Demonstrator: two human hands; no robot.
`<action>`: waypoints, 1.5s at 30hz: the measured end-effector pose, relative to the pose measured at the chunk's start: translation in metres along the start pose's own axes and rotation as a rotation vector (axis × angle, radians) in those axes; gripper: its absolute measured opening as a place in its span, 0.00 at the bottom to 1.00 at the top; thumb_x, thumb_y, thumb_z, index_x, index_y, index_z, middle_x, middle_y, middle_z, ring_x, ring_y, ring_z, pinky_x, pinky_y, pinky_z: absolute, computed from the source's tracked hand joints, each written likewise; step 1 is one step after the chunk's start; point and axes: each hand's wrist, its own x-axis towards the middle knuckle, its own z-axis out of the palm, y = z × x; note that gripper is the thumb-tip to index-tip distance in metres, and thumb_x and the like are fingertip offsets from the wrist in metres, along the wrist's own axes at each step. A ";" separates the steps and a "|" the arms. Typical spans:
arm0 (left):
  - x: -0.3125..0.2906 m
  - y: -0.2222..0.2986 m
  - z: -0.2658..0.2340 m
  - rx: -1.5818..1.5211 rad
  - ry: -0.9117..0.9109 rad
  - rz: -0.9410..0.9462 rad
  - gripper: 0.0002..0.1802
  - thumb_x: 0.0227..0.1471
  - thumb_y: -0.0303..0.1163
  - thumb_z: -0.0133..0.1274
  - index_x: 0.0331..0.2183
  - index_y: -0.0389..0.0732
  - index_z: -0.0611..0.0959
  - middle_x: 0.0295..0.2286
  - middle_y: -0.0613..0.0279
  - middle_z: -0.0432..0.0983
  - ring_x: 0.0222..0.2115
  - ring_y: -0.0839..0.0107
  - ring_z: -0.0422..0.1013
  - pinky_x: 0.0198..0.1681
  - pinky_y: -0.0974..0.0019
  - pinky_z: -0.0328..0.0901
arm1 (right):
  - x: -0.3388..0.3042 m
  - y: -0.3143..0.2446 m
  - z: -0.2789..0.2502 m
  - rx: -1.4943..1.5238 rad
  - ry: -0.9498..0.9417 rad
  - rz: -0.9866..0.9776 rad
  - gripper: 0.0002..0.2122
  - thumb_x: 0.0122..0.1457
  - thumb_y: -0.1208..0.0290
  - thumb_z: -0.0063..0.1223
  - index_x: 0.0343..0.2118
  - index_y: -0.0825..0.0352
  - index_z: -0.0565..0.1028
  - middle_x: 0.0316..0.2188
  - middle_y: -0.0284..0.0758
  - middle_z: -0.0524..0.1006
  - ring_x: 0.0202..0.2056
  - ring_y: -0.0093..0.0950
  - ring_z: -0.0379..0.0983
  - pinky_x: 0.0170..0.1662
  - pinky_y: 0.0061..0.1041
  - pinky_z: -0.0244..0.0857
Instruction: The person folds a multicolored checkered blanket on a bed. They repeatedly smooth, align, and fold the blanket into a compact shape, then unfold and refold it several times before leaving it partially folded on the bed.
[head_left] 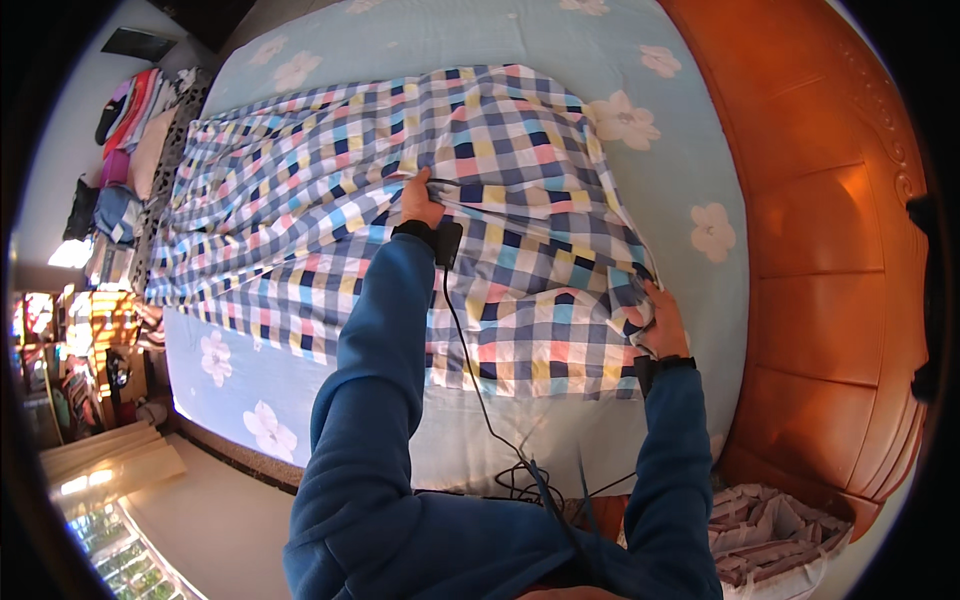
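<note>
A bed cover (510, 160) checkered in blue, white, yellow and pink lies spread and wrinkled across the bed. My left hand (422, 203) is closed on its middle, where folds run out from the fingers. At the cover's near right corner, my right hand (664, 322) grips the bunched edge, with part of the fabric turned up beside the thumb. A black strap circles each wrist. A small dark box (449, 245) with a cable sits at the left wrist.
Beneath the cover is a pale blue flowered bed sheet (624, 120). A brown headboard (810, 270) rises on the right. A black cable (515, 478) coils by the near bed edge. A bin (780, 545) stands at lower right; folded clothes (135, 120) lie far left.
</note>
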 end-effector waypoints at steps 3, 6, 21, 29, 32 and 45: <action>-0.032 0.011 0.009 -0.045 -0.122 -0.042 0.04 0.58 0.32 0.51 0.33 0.42 0.77 0.27 0.64 0.76 0.26 0.67 0.73 0.32 0.63 0.68 | 0.001 0.001 0.003 0.328 0.026 0.292 0.12 0.61 0.73 0.53 0.46 0.68 0.73 0.42 0.36 0.77 0.43 0.30 0.74 0.42 0.22 0.70; -0.056 0.016 0.035 0.228 -0.293 0.223 0.12 0.58 0.33 0.50 0.42 0.39 0.78 0.37 0.61 0.79 0.39 0.65 0.74 0.45 0.64 0.68 | -0.002 -0.008 -0.015 -0.107 -0.053 -0.086 0.15 0.58 0.75 0.53 0.49 0.69 0.72 0.43 0.43 0.76 0.45 0.37 0.73 0.48 0.31 0.68; -0.112 0.050 0.069 -0.043 -0.365 -0.156 0.17 0.60 0.29 0.45 0.50 0.37 0.73 0.48 0.56 0.74 0.50 0.61 0.70 0.57 0.56 0.62 | 0.019 0.067 -0.004 0.348 0.083 0.235 0.26 0.39 0.82 0.58 0.47 0.67 0.73 0.43 0.47 0.74 0.48 0.49 0.67 0.48 0.40 0.64; -0.219 -0.005 -0.021 0.051 -0.139 -0.369 0.18 0.60 0.29 0.48 0.51 0.38 0.71 0.49 0.56 0.73 0.50 0.62 0.70 0.54 0.58 0.65 | -0.046 -0.002 -0.068 0.924 0.118 0.657 0.14 0.54 0.83 0.45 0.43 0.73 0.75 0.38 0.34 0.77 0.36 0.23 0.74 0.39 0.18 0.66; -0.268 0.004 -0.043 0.047 -0.147 -0.404 0.18 0.61 0.30 0.47 0.52 0.35 0.71 0.49 0.56 0.72 0.51 0.63 0.69 0.56 0.57 0.63 | -0.076 -0.013 -0.080 0.867 0.059 0.643 0.12 0.55 0.83 0.45 0.42 0.73 0.76 0.37 0.32 0.78 0.36 0.22 0.74 0.40 0.18 0.66; -0.264 -0.088 -0.215 0.099 0.043 -0.483 0.16 0.62 0.38 0.49 0.48 0.42 0.74 0.47 0.60 0.74 0.47 0.64 0.72 0.51 0.58 0.67 | -0.163 0.040 -0.008 0.583 0.009 0.751 0.07 0.55 0.77 0.53 0.38 0.68 0.78 0.25 0.25 0.75 0.25 0.16 0.67 0.29 0.17 0.60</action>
